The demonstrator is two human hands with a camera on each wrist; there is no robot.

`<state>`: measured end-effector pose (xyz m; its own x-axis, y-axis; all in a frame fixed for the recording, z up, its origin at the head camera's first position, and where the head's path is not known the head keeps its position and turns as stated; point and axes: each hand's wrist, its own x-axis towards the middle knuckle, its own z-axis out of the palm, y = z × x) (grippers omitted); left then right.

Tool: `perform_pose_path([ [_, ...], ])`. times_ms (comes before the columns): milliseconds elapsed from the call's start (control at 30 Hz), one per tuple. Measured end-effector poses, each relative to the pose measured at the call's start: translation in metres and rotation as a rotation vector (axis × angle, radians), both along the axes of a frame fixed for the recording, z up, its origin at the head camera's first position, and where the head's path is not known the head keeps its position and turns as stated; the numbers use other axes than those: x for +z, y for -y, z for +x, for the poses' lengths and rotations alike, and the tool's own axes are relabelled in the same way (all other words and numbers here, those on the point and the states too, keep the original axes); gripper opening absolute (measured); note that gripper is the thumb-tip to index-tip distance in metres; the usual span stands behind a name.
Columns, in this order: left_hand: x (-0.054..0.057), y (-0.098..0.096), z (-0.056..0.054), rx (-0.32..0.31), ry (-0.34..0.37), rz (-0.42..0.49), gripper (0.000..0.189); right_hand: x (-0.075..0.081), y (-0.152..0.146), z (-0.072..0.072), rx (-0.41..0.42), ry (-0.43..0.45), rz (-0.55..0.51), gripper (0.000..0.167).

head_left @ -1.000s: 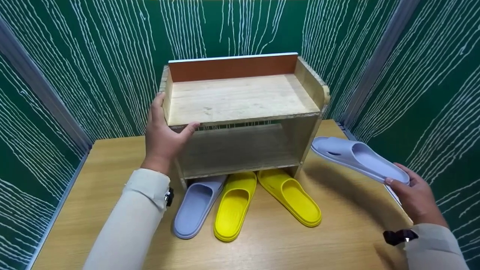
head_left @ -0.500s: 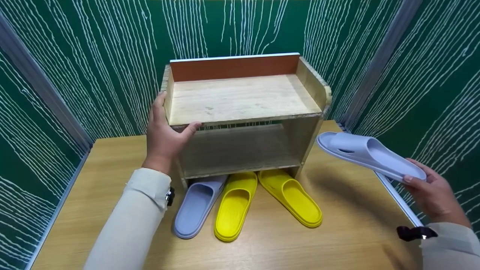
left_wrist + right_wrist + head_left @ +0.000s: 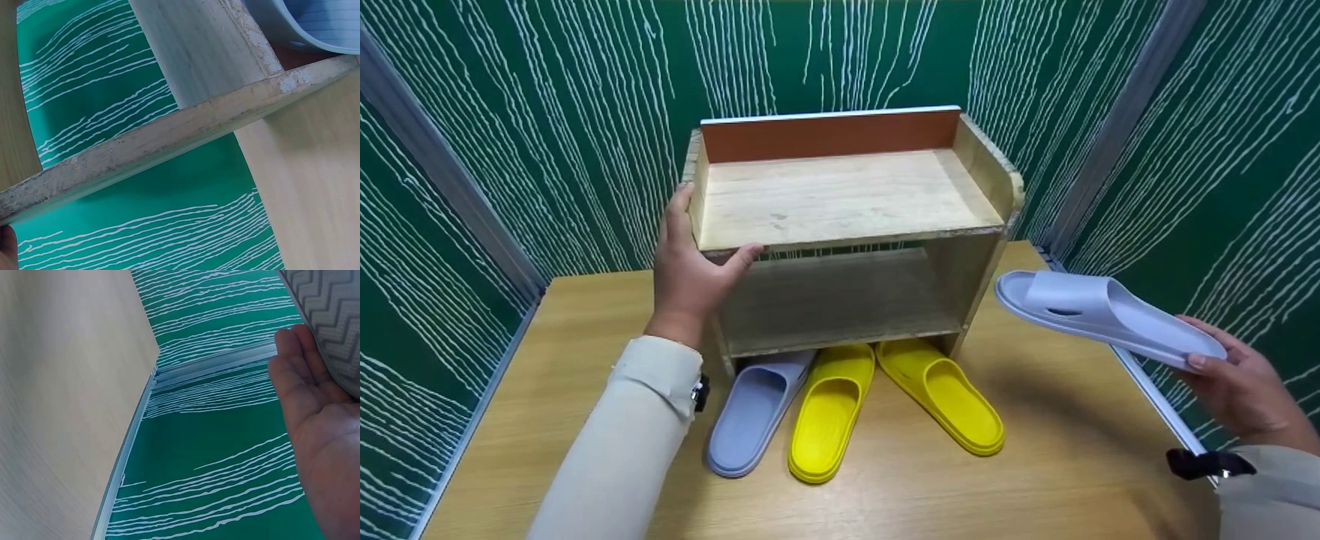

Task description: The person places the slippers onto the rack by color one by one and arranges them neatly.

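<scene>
A small two-shelf wooden rack [image 3: 840, 195] stands on the table. My left hand [image 3: 686, 270] grips its front left corner, thumb on the front edge and fingers along the outer side. In the air right of the rack, a lilac slide slipper [image 3: 1159, 322] points its toe leftward. My right hand [image 3: 1252, 390] pinches it at the heel, with the thumb on top. The right wrist view shows its zigzag sole [image 3: 332, 320] above the fingers. Toe first under the lower shelf are another lilac slipper [image 3: 746, 420] and two yellow slippers, one left [image 3: 825, 427], one right [image 3: 960, 405].
Green walls [image 3: 840, 67] with white drip lines stand behind the wooden table [image 3: 885, 495] and on both sides. A metal strip [image 3: 1155, 405] runs along the table's right edge. The rack's brown back board [image 3: 832, 135] rises above its top shelf.
My right hand has carried the lilac slipper rightward, away from the rack, and the slipper has turned slightly. The left hand, the rack and the slippers on the table stay put.
</scene>
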<state>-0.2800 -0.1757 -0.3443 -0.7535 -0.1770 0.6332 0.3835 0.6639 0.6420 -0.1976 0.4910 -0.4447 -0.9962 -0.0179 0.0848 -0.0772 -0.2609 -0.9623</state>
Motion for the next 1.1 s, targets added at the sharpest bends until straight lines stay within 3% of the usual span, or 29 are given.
perform_pose_path([
  [500, 0.0, -0.001, 0.001, -0.006, -0.011, -0.002, 0.106, 0.011, 0.009, 0.001, 0.086, -0.012, 0.045, 0.059],
  [1100, -0.001, 0.0, -0.001, -0.006, -0.022, -0.004, 0.106, 0.038, 0.041, 0.002, 0.081, -0.048, 0.176, 0.056],
])
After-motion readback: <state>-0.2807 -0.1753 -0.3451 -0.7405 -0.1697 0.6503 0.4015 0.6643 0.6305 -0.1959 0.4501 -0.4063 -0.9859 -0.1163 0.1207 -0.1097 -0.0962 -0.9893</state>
